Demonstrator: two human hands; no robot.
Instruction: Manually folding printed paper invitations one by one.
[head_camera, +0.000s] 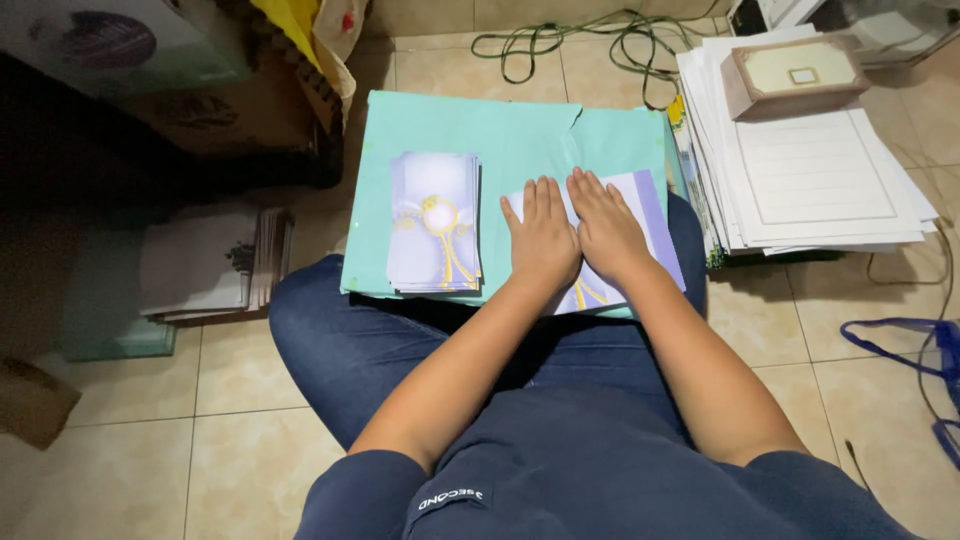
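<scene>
At the far left a dark shape fills the corner, too dim to make out, and a cardboard piece (35, 400) is cut off by the left edge. Beside it on the tiled floor (250, 460) lies a low stack of printed sheets (205, 262), its picture too small to read.

The person sits on the floor with a mint-green folder (520, 135) laid across the lap on blue trousers (350, 345). On the folder's left part rests a neat pile of lilac cards (435, 222) with a yellow ornament.

Just right of that pile, the left hand (540, 235) and the right hand (605, 230) lie flat side by side, thumbs touching, fingers stretched out and pressed down on a single lilac card (650, 215). Neither hand grips anything; both palms cover most of the card, so only its right edge, far corners and a bit of yellow at the near edge show.

To the right, on the floor, sits a tall stack of white paper (820, 175) with a brown box (795, 72) on top. A green cable (580, 40) coils at the far side; a blue strap (915, 350) is cut off at the right edge.
</scene>
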